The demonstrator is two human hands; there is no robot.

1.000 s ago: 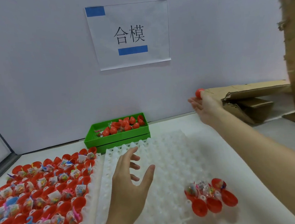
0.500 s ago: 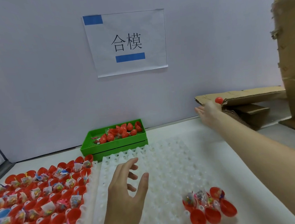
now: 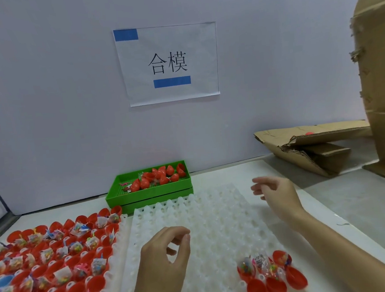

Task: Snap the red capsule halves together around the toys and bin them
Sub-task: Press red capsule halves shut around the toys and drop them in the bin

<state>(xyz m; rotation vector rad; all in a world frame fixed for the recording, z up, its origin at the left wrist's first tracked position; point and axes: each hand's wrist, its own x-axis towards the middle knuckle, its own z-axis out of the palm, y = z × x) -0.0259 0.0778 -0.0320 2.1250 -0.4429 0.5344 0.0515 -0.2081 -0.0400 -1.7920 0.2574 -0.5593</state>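
Both hands empty over white tray (image 3: 207, 216): left hand (image 3: 164, 257) loosely curled, right hand (image 3: 278, 194) open, fingers spread. Open red capsule halves (image 3: 271, 276) with bagged toys at tray's near right corner. Small red spot, possibly a capsule (image 3: 309, 133), on cardboard flap (image 3: 325, 130)

Both empty hands, left (image 3: 163, 253) and right (image 3: 278, 195), hover over the white tray (image 3: 217, 225).
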